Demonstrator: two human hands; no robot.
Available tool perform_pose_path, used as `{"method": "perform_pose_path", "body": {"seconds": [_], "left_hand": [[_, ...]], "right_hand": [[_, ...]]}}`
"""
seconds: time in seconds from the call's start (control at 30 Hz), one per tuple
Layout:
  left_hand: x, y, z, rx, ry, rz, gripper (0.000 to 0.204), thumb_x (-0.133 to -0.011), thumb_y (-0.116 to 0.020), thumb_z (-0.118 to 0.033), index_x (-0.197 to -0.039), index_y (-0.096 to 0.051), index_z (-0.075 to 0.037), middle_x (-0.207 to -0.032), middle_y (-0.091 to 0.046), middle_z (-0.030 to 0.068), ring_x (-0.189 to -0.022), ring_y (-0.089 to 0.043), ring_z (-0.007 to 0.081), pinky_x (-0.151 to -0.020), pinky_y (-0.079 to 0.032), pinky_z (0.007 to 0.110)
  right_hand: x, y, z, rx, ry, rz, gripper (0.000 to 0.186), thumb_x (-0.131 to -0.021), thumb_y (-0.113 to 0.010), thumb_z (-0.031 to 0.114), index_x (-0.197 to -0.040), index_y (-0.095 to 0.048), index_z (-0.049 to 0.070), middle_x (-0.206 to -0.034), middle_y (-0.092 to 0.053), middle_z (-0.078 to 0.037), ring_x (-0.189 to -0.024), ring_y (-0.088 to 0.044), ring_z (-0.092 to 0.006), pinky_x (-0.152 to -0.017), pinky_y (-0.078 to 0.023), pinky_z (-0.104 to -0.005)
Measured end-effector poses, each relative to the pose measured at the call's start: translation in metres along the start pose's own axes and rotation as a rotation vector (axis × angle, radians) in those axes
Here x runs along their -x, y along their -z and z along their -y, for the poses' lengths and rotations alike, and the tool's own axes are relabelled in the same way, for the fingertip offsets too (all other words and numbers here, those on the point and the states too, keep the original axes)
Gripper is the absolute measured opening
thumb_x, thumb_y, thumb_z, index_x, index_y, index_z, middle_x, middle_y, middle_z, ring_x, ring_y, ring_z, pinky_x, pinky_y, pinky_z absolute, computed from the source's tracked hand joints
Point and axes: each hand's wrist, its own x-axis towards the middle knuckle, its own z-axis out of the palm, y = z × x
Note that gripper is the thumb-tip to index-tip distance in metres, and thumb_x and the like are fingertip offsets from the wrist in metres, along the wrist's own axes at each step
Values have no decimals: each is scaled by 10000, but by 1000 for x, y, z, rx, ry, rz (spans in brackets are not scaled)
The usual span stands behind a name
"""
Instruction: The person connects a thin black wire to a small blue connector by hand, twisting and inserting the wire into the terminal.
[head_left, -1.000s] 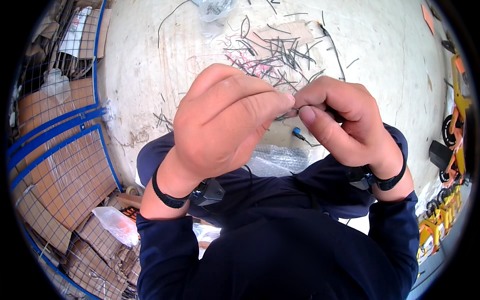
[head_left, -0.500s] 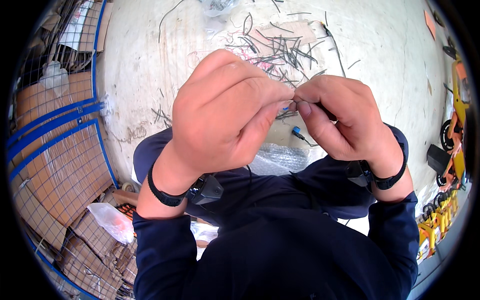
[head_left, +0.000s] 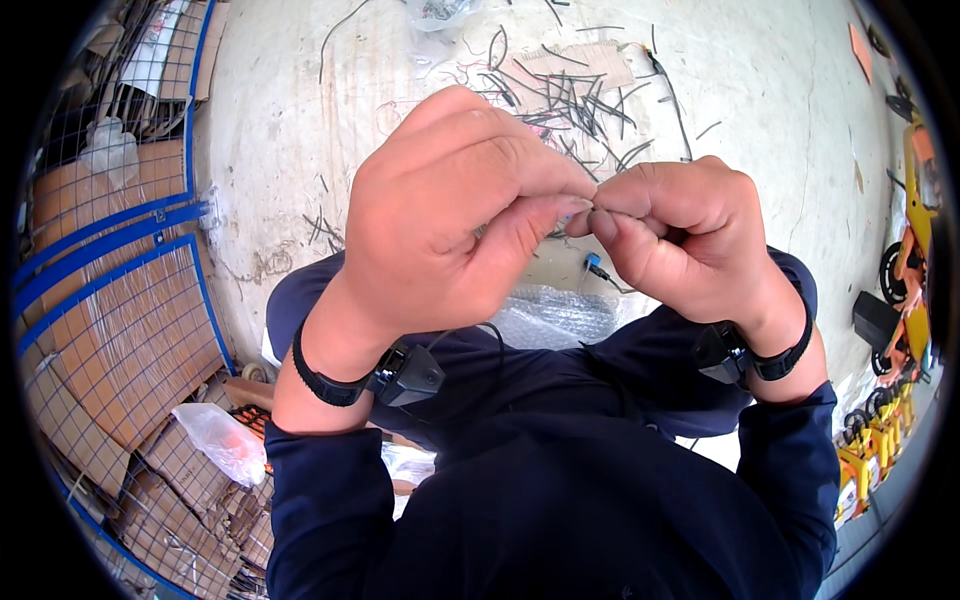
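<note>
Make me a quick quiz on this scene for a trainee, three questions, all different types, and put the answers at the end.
1. True or false: the left hand and right hand are held with their fingertips close together.

2. What colour is the tip of the small connector seen just below the fingertips in the picture?
A) Yellow
B) Blue
C) Red

3. Fill in the blank: many of the short dark wire pieces lie on and around a flat piece of ____ on the floor.

Key: 1. True. 2. B. 3. Cardboard.
</note>
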Motion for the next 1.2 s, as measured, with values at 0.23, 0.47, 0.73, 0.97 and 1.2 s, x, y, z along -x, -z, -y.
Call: {"method": "perform_pose_path", "body": {"seconds": [0.23,0.47,0.73,0.97,1.2], "left_hand": [[1,-2,5,-9,8,5,151,-713,-727,-23,-860,-707,-45,-713,-645,45,-652,-559,177,-621,-419,276],[3,-7,8,-22,-6,-25,135,-713,-725,-27,-845,-700,-43,-710,-640,46,-638,-547,182,-617,-416,277],[6,-11,9,-57,102,-35,68,-744,-690,-24,-809,-678,-40,-707,-632,39,-632,-523,169,-580,-405,272],[8,-12,7,0,238,2,33,-756,-669,-29,-789,-667,-29,-709,-634,35,-633,-521,153,-575,-405,261],[9,-11,6,41,272,11,34,-755,-670,-26,-789,-671,-25,-697,-624,35,-630,-509,137,-574,-403,261]], "right_hand": [[-1,7,0,77,-82,71,120,-848,-565,63,-867,-676,20,-609,-598,-75,-504,-574,-170,-490,-451,-281],[-4,7,-12,297,186,41,79,-806,-582,43,-842,-644,12,-662,-599,-121,-583,-601,-286,-524,-473,-331],[-8,7,-20,552,343,-85,209,-757,-657,-5,-961,-618,20,-817,-617,-116,-733,-619,-313,-630,-514,-354],[-8,2,-21,629,423,-68,247,-724,-662,-51,-959,-603,-2,-795,-569,-114,-662,-572,-273,-556,-464,-322],[-5,-2,-20,558,335,-82,216,-706,-660,15,-915,-604,32,-668,-553,-87,-581,-587,-277,-504,-482,-349]]}}
